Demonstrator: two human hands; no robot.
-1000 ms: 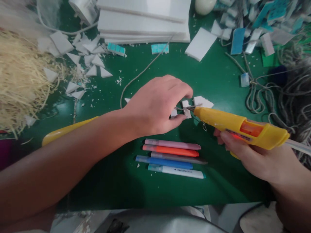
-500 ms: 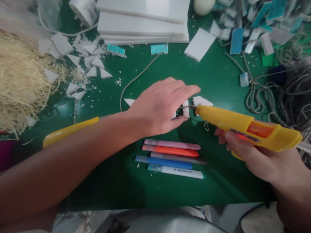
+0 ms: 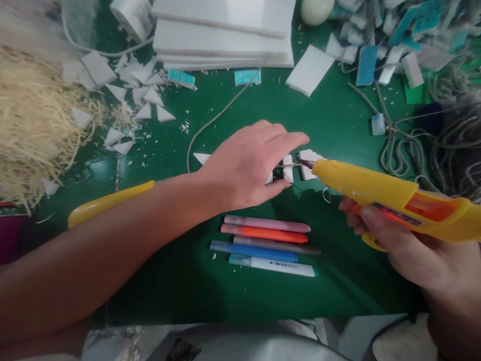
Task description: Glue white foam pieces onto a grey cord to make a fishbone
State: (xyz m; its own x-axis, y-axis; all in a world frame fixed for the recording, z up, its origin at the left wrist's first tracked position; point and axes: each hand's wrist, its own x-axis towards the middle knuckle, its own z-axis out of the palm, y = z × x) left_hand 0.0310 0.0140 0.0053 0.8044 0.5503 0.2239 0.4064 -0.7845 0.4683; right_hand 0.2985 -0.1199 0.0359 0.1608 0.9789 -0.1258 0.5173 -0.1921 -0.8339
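Note:
My right hand (image 3: 398, 240) is wrapped round a yellow glue gun (image 3: 376, 188), its metal nozzle over a white foam piece (image 3: 308, 163) at the centre right. A smaller white foam piece (image 3: 287, 168) lies just left of it, and a thin grey cord (image 3: 295, 165) runs across both. My left hand (image 3: 251, 163) rests palm down over more white pieces, its thumb at the lower end of the small piece and a finger stretched above it. What lies beneath the palm is mostly hidden.
Markers (image 3: 266, 233) lie in front of my left hand. Under my left forearm is a yellow tool (image 3: 108, 203). White boards (image 3: 221, 37) are stacked behind, with straw (image 3: 37, 125) and foam scraps left, tangled cord (image 3: 443, 145) and blue-white pieces right.
The glue gun has moved to the right with my right hand, its nozzle leaving the small piece for the piece beside it. My left hand has stayed in place.

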